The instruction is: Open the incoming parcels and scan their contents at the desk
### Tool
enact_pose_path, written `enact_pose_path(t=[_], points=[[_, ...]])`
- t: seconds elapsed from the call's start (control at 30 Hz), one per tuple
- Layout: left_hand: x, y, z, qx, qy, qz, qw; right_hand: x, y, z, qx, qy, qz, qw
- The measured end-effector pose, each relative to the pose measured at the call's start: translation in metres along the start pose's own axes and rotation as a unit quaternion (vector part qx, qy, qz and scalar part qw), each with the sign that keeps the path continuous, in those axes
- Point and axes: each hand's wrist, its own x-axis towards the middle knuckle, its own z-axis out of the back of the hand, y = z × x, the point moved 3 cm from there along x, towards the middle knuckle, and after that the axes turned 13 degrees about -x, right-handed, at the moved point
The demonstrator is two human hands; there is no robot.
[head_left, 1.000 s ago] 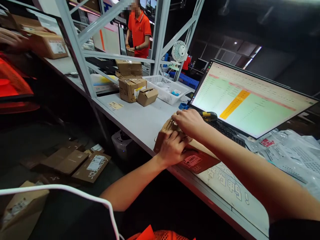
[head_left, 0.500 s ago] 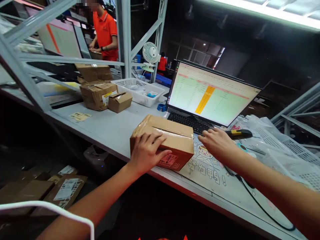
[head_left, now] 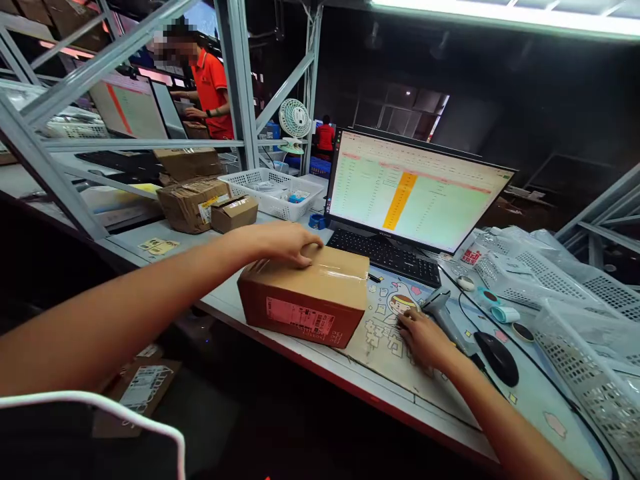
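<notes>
A brown cardboard box lies at the table's front edge, a red-pink printed label on its near side and shiny tape on top. My left hand grips the box from above, thumb on its top and fingers toward its far edge. My right hand is low over the printed desk mat, right of the box and apart from it, fingers curled. The utility knife seen at this hand earlier is now mostly hidden by it. Beside the right hand rests a grey barcode scanner.
Behind the box stand a keyboard and a monitor. A black mouse and a white basket are at right. Small boxes and a white basket sit at back left. A co-worker stands beyond the metal frame.
The box has turned, its labelled side now facing me more. My left hand has shifted from its near side to its top. My right hand has come down nearer from beside the keyboard.
</notes>
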Motion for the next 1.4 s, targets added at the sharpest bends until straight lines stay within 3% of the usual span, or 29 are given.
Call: enact_pose_path(t=[0.07, 0.17, 0.27, 0.33, 0.43, 0.63, 0.7, 0.8, 0.97, 1.1, 1.2, 1.27, 1.4], points=[[0.001, -0.004, 0.002, 0.003, 0.020, -0.004, 1.000, 0.005, 0.007, 0.027, 0.054, -0.091, 0.021, 0.994], [0.003, -0.007, 0.006, -0.009, 0.040, -0.002, 0.999, 0.004, 0.035, 0.090, 0.157, -0.267, 0.087, 0.947], [0.007, -0.011, 0.010, 0.010, 0.035, 0.001, 0.999, 0.000, 0.080, 0.138, 0.192, -0.341, 0.179, 0.903], [0.008, -0.016, 0.010, 0.034, 0.027, -0.007, 0.999, 0.002, 0.110, 0.150, 0.168, -0.335, 0.229, 0.899], [0.008, -0.025, 0.006, 0.074, 0.020, -0.009, 0.997, 0.009, 0.136, 0.147, 0.131, -0.321, 0.244, 0.906], [-0.003, -0.026, -0.007, 0.096, -0.015, -0.062, 0.993, 0.016, 0.138, 0.136, 0.155, -0.324, 0.236, 0.903], [-0.004, -0.016, -0.001, 0.069, -0.042, -0.075, 0.994, 0.015, 0.137, 0.139, 0.162, -0.321, 0.239, 0.902], [0.003, 0.008, 0.021, -0.014, -0.085, -0.043, 0.995, 0.019, 0.136, 0.146, 0.179, -0.307, 0.254, 0.900], [0.033, 0.048, 0.041, -0.137, -0.081, 0.017, 0.987, 0.038, 0.133, 0.164, 0.216, -0.270, 0.258, 0.902], [0.055, 0.065, 0.017, -0.180, -0.095, 0.015, 0.979, 0.050, 0.139, 0.169, 0.210, -0.192, 0.212, 0.935], [0.066, 0.075, -0.014, -0.222, -0.068, 0.042, 0.972, 0.050, 0.143, 0.170, 0.186, -0.176, 0.197, 0.946], [0.071, 0.083, -0.028, -0.250, -0.058, 0.055, 0.965, 0.044, 0.146, 0.175, 0.162, -0.198, 0.193, 0.947], [0.076, 0.095, -0.036, -0.270, -0.074, 0.040, 0.959, 0.006, 0.155, 0.195, 0.031, -0.313, 0.185, 0.931]])
